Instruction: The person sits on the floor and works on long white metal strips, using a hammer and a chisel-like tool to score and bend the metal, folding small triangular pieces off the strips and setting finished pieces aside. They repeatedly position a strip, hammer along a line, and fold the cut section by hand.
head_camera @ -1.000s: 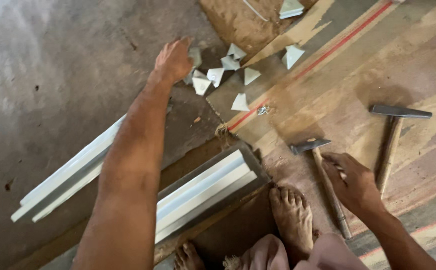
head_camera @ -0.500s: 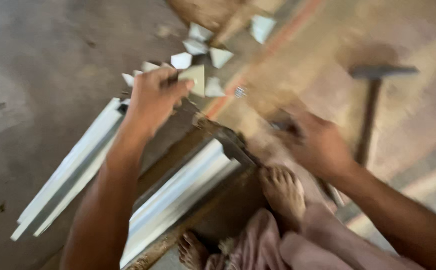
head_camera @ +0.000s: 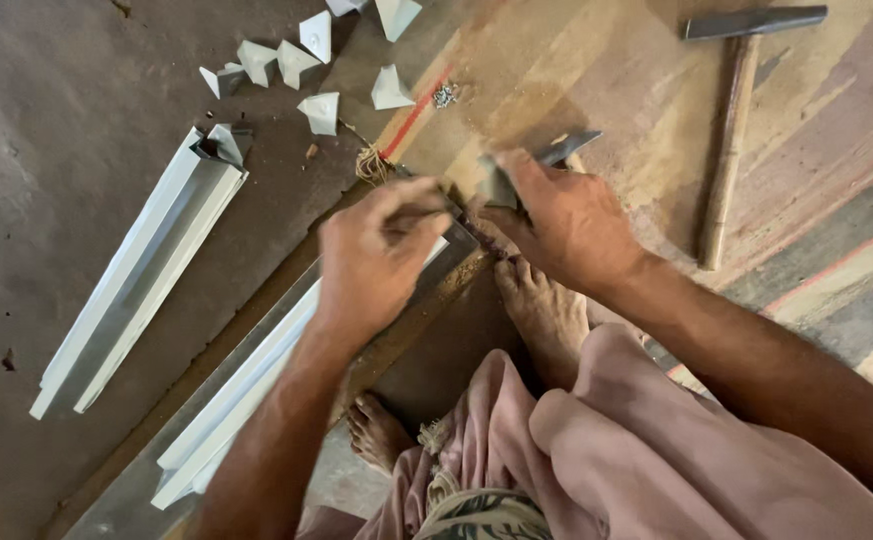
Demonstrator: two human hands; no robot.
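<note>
At the bottom of the frame my pink cloth bunches over my knees, and my bare foot presses down near the end of the white strips that run from the lower left up to the middle. I judge the foot is my clamp, so I keep my weight on it and let nothing slide.

Just above, my left hand is curled at the strip's end, fingers bent in toward something small I cannot make out; whether it truly pinches it I cannot tell. My right hand is closed round a grey metal tool, whose tip pokes out past my knuckles toward the upper right. The two hands almost touch, so I should keep my left fingertips out of the tool's line and work in short, steady moves, wrist low.

Further off, a second pair of white strips lies on the dark floor at left. A hammer rests untouched on the wooden board at upper right. White cut-off pieces scatter along the top.
</note>
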